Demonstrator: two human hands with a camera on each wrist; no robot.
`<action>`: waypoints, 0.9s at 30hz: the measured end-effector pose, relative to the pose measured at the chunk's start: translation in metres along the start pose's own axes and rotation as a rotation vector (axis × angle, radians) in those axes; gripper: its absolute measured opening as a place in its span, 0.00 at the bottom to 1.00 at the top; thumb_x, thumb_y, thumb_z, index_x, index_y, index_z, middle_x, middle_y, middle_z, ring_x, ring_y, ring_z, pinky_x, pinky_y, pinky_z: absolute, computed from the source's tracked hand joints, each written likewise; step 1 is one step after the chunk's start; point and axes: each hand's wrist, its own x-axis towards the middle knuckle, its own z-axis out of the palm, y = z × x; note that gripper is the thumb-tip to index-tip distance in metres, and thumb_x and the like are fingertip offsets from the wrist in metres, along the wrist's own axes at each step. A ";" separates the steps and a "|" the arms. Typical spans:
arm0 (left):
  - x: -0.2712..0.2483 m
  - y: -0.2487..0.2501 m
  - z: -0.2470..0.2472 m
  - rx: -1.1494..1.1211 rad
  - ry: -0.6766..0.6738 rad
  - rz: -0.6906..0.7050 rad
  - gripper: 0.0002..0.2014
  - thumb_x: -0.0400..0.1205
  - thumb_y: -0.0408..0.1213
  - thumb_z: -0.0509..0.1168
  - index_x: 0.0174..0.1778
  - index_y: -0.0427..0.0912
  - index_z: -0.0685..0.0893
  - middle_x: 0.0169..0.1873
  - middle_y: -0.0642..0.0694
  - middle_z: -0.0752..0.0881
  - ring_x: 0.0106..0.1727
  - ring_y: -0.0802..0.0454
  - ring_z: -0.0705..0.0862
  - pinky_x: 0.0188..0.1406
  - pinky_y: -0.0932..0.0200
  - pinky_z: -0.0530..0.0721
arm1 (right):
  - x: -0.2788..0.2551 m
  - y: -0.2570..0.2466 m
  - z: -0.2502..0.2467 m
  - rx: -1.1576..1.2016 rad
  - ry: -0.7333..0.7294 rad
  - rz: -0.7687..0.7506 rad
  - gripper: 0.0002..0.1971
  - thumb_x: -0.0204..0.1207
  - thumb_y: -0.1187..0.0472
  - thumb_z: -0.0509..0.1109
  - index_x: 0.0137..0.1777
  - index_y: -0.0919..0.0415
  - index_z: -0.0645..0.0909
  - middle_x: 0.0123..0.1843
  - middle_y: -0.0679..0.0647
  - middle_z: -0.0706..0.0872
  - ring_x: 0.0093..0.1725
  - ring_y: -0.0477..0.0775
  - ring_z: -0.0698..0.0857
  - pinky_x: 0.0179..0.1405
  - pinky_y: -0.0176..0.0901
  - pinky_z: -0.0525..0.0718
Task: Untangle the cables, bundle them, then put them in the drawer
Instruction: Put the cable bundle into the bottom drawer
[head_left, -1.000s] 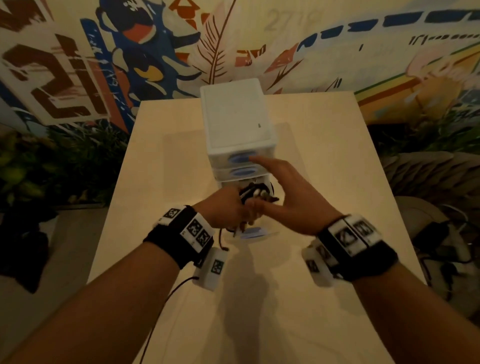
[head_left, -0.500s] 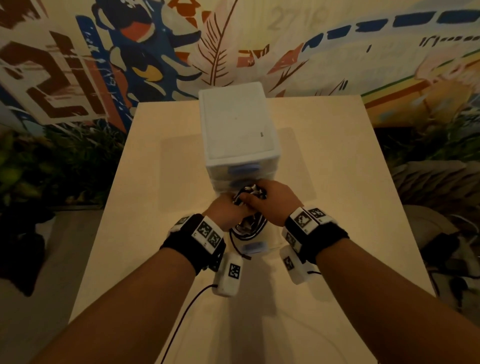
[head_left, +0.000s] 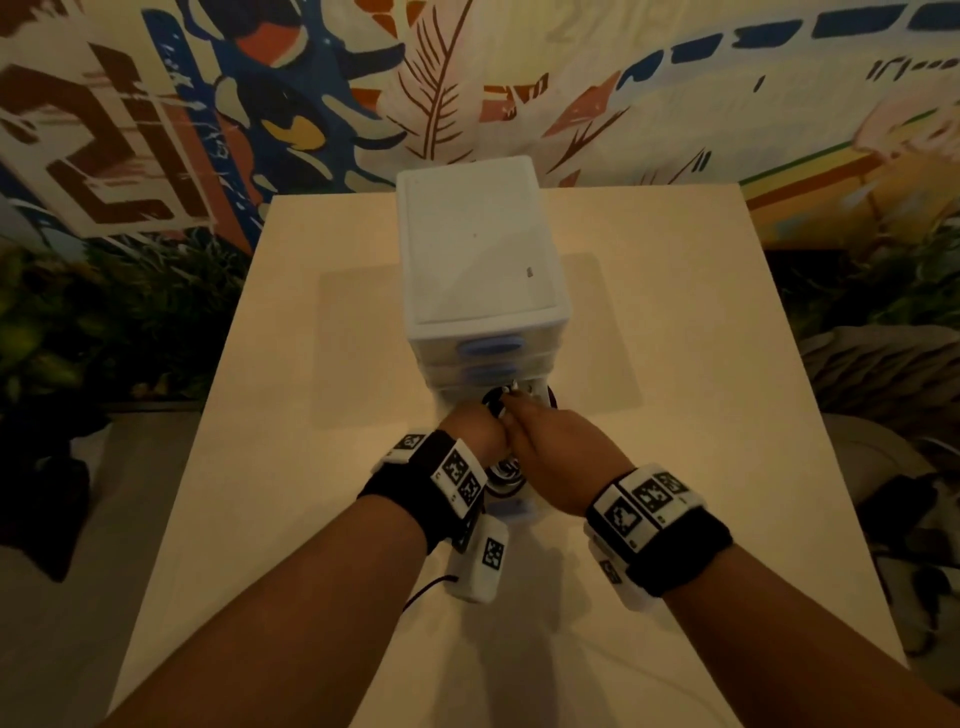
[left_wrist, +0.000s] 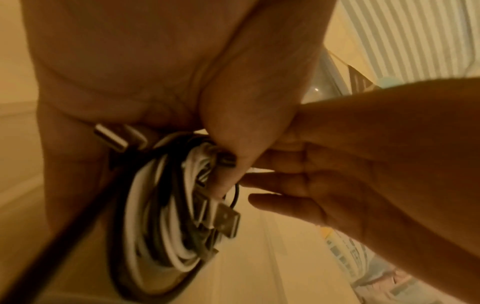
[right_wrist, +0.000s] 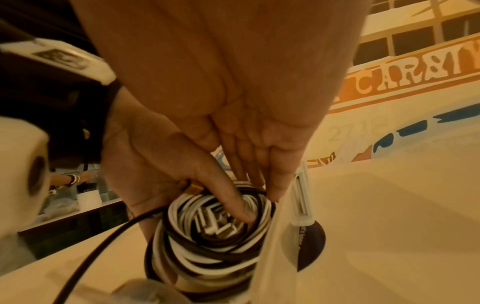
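A coil of black and white cables (head_left: 500, 406) (left_wrist: 161, 216) (right_wrist: 207, 242) with metal USB plugs (left_wrist: 226, 220) hangs over the pulled-out bottom drawer (head_left: 514, 509) of a white drawer unit (head_left: 478, 260). My left hand (head_left: 475, 428) (left_wrist: 246, 102) (right_wrist: 155, 164) grips the coil's top, thumb on its inner side. My right hand (head_left: 561, 447) (left_wrist: 363, 164) (right_wrist: 246, 102) is next to it, its straight fingers touching the coil's rim. The hands hide most of the drawer's inside in the head view.
The unit stands mid-table on a pale wooden table (head_left: 675, 467); its two upper drawers with blue handles (head_left: 488, 347) are closed. A thin dark cord (head_left: 426, 590) trails from my left wrist device. A painted wall is behind; plants and bags flank the table.
My right hand left the upper drawer front and came down onto the coil beside my left hand. Both hands moved the coil closer to the unit, over the open drawer.
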 end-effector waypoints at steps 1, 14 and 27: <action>0.000 0.001 0.000 -0.008 0.000 0.019 0.18 0.92 0.35 0.55 0.75 0.29 0.77 0.72 0.32 0.81 0.73 0.37 0.80 0.67 0.53 0.76 | 0.000 0.001 -0.002 0.014 -0.009 0.007 0.25 0.93 0.53 0.48 0.87 0.57 0.62 0.86 0.57 0.68 0.78 0.60 0.75 0.72 0.45 0.71; -0.040 -0.007 -0.009 0.244 0.247 0.111 0.08 0.87 0.39 0.59 0.54 0.44 0.83 0.53 0.43 0.88 0.53 0.43 0.86 0.43 0.58 0.72 | 0.006 -0.005 0.002 -0.182 -0.074 -0.056 0.27 0.93 0.50 0.44 0.89 0.59 0.56 0.89 0.58 0.60 0.87 0.56 0.60 0.82 0.47 0.61; -0.054 -0.032 -0.009 0.084 0.386 0.242 0.13 0.86 0.53 0.64 0.56 0.50 0.87 0.47 0.46 0.91 0.48 0.42 0.87 0.44 0.51 0.81 | 0.003 0.008 0.001 -0.035 0.188 -0.084 0.22 0.82 0.58 0.70 0.77 0.51 0.79 0.72 0.57 0.84 0.66 0.63 0.85 0.63 0.50 0.81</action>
